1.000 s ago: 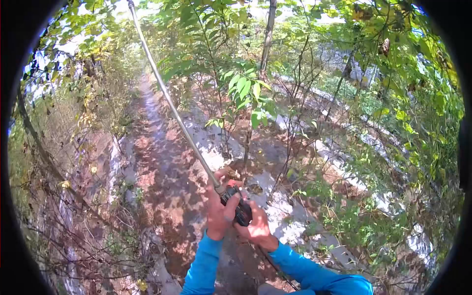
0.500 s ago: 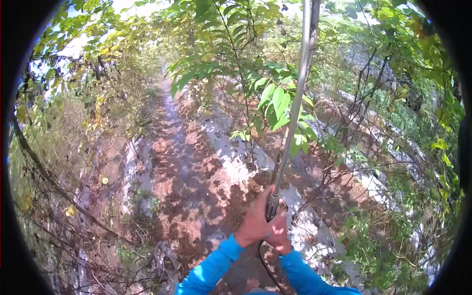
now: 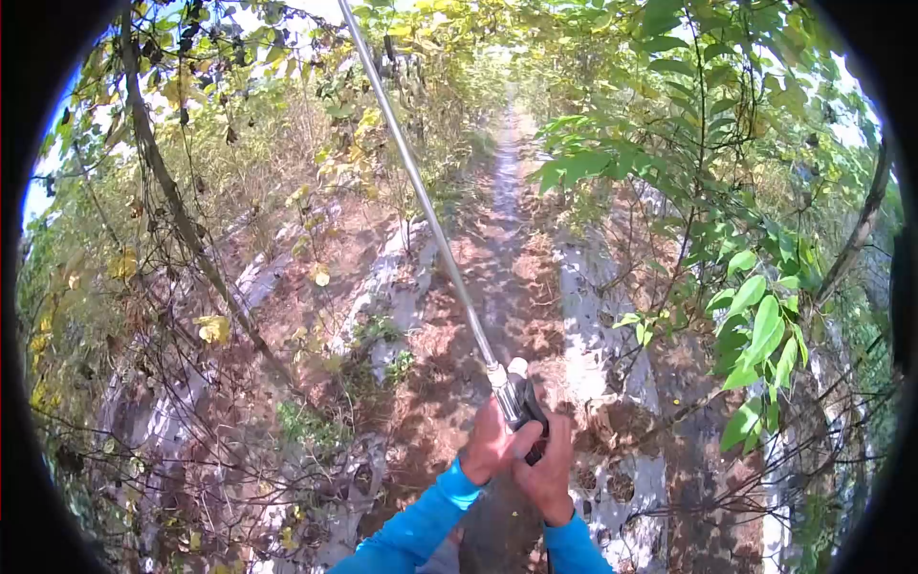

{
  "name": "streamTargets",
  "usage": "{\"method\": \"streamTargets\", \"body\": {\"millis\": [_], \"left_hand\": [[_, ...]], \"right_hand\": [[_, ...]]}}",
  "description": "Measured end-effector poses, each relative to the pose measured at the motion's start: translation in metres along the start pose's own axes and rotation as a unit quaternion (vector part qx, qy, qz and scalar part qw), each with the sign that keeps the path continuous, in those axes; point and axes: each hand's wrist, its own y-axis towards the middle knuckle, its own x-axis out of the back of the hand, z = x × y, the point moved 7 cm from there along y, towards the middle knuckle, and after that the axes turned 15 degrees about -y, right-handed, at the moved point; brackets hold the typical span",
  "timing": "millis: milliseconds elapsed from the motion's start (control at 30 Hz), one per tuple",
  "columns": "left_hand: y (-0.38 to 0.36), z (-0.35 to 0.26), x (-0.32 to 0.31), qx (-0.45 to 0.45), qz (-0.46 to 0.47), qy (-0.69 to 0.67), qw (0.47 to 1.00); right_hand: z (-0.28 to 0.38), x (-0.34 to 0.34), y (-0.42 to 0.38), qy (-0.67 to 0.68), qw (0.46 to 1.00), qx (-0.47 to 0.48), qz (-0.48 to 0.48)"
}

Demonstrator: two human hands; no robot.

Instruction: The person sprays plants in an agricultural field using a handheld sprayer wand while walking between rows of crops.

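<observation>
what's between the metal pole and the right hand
In the head view, the black handle sits between the metal pole and the right hand.

Pole (image 3: 421, 191): plain silver-grey. Handle (image 3: 526, 404): black. Sleeves (image 3: 416, 528): solid bright blue. Soil (image 3: 532, 335): reddish-brown, shadow-dappled. Foreground leaves (image 3: 766, 327): bright green.

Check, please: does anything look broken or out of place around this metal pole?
Nothing plainly stands out. The metal pole looks straight where visible, and the left hand and right hand hold its dark handle. On the pale strip at right, dark patches might be holes; I cannot tell whether they are damage.
</observation>
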Motion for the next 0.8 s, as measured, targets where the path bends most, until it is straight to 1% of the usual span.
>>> {"method": "streamTargets", "body": {"millis": [33,100,133,167,233,267,300,333,367,400,433,500,533,567,633,667,700,733,767,800], "left_hand": [[0.011,0.0,0.014,-0.005,-0.008,0.007,1.0],[0.034,0.005,0.046,0.031,-0.039,0.082,0.995],[0.047,0.001,0.058,0.055,-0.031,0.143,0.988],[0.061,0.01,0.076,0.052,-0.03,0.146,0.987],[0.094,0.034,0.114,0.062,-0.042,0.19,0.979],[0.112,0.022,0.119,0.033,-0.05,0.228,0.972],[0.127,0.019,0.126,0.03,-0.048,0.229,0.972],[0.14,0.019,0.132,0.048,-0.046,0.225,0.972],[0.16,0.012,0.132,0.035,-0.022,0.233,0.972],[0.181,0.005,0.131,0.022,0.002,0.239,0.971],[0.201,0.004,0.132,0.019,0.006,0.235,0.972],[0.242,-0.004,0.129,-0.035,0.013,0.246,0.969],[0.262,-0.005,0.128,0.006,0.007,0.261,0.965],[0.288,-0.007,0.126,0.003,0.009,0.26,0.966],[0.336,-0.011,0.119,-0.002,0.043,0.298,0.954],[0.358,-0.032,0.1,-0.113,0.119,0.405,0.9],[0.376,-0.043,0.095,-0.141,0.117,0.39,0.902],[0.397,-0.053,0.091,-0.14,0.098,0.345,0.923],[0.416,-0.062,0.087,-0.135,0.082,0.314,0.936],[0.433,-0.07,0.081,-0.137,0.073,0.294,0.943]], "right_hand": [[-0.005,-0.019,0.011,0.008,1.0,0.007,0.005],[-0.007,-0.054,0.035,0.047,0.999,0.009,0.017],[-0.001,-0.064,0.052,0.034,0.998,0.049,0.031],[-0.003,-0.078,0.067,0.037,0.998,0.05,0.028],[-0.021,-0.127,0.095,0.101,0.98,-0.058,0.16],[-0.026,-0.143,0.115,0.101,0.982,-0.05,0.152],[-0.027,-0.159,0.128,0.122,0.982,-0.022,0.141],[-0.028,-0.175,0.138,0.144,0.981,0.002,0.128],[-0.03,-0.186,0.155,0.161,0.98,0.033,0.11],[-0.024,-0.188,0.169,0.149,0.985,0.06,0.055],[-0.023,-0.192,0.185,0.144,0.986,0.061,0.051],[-0.009,-0.186,0.224,0.21,0.975,0.075,0.001],[-0.026,-0.204,0.243,0.273,0.959,0.014,0.078],[-0.043,-0.222,0.259,0.326,0.932,-0.056,0.146],[-0.045,-0.212,0.306,0.28,0.957,-0.052,0.059],[-0.038,-0.2,0.335,0.281,0.957,-0.052,0.057],[-0.027,-0.189,0.362,0.324,0.934,-0.059,0.141],[-0.023,-0.186,0.379,0.366,0.901,-0.067,0.222],[-0.027,-0.183,0.402,0.375,0.906,0.11,0.161],[-0.027,-0.182,0.417,0.413,0.888,0.034,0.201]]}}
